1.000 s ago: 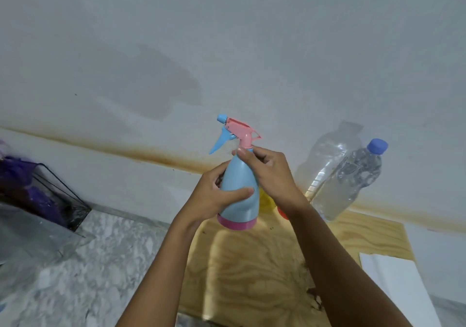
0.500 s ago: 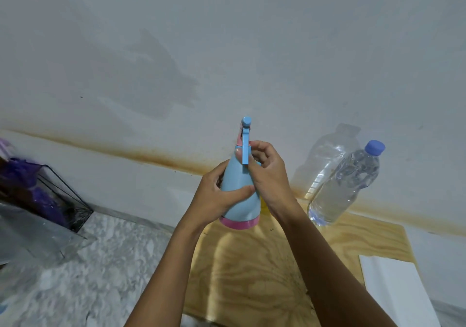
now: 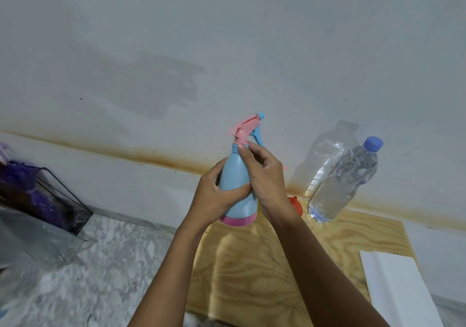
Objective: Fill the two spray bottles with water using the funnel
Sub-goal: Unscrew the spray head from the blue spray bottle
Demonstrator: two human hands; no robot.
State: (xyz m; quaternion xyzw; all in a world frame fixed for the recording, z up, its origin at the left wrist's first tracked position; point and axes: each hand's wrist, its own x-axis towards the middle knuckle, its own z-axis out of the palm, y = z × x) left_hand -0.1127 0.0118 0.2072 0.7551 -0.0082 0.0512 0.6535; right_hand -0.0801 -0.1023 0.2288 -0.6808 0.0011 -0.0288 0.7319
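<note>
Held above the desk (image 3: 252, 263) in the left hand (image 3: 214, 198), the blue spray bottle (image 3: 238, 188) has its pink trigger head (image 3: 245, 129) swung round rightward, the right hand (image 3: 264, 175) clamped at its collar, apparently unscrewing it for filling.

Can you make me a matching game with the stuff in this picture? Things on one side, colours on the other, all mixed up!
Things:
1. spray bottle body
2. water bottle cap
3. board
4. spray bottle base ring

Colours:
A. pink
B. light wood
C. light blue
D. darker blue

Pairs: 1-C, 2-D, 3-B, 4-A
</note>
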